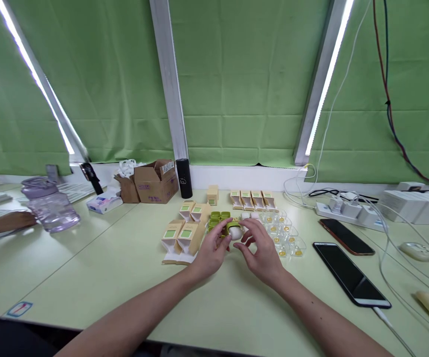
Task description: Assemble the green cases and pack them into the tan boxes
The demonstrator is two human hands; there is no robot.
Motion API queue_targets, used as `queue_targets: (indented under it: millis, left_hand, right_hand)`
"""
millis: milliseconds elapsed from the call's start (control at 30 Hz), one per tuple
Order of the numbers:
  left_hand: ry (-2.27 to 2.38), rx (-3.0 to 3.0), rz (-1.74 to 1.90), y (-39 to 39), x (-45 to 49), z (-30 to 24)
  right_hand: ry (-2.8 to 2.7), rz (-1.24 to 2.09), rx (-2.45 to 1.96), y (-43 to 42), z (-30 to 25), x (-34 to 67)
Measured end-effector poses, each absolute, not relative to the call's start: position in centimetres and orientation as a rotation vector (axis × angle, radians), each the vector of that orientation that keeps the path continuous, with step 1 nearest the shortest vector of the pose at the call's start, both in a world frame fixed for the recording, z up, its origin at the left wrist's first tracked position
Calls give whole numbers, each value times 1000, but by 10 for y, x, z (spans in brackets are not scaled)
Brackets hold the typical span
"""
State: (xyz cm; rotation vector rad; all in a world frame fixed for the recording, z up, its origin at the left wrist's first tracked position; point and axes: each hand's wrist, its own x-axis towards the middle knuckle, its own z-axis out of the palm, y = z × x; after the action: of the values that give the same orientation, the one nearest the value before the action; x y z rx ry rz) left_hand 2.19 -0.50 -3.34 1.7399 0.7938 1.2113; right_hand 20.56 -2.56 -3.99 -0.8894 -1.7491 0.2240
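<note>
Pinching a green-banded white piece [234,231], both hands [214,248] [261,250] sit between cartons [179,238] and clear cups [283,233].

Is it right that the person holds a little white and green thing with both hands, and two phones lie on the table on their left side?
Not quite. In the head view, both the left hand and the right hand do hold the small white and green thing, but the two phones lie on the table on the person's right side, not the left.

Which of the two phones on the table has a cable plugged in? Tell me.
The nearer, larger black phone: a white cable runs from its near end. The farther phone, with a reddish edge, shows none.
</note>
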Motion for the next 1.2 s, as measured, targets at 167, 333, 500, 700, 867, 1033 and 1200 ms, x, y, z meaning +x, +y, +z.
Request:
queue_targets:
  millis: [167,333,500,700,867,1033,1200]
  left_hand:
    - [688,1669,1181,-6,26,-32]
    - [686,1651,1151,-6,26,-33]
    - [649,1651,1194,-7,28,-33]
    - [681,1619,1192,-7,28,-34]
    - [741,1587,1247,-7,31,-31]
    - [759,1522,1326,-6,35,-31]
    - [752,1500,1354,-5,36,-34]
  right_hand:
    - [-1907,-114,-862,-22,-42,209]
    - [-1932,-253,-834,-20,-42,210]
    - [-1932,-360,-810,-21,-39,208]
    - [-1953,-467,-808,-21,-38,205]
    - [-1968,-515,-808,-22,-37,202]
    - [-1961,-561,-808,-23,-35,200]
    - [-1951,-592,-806,-24,-35,198]
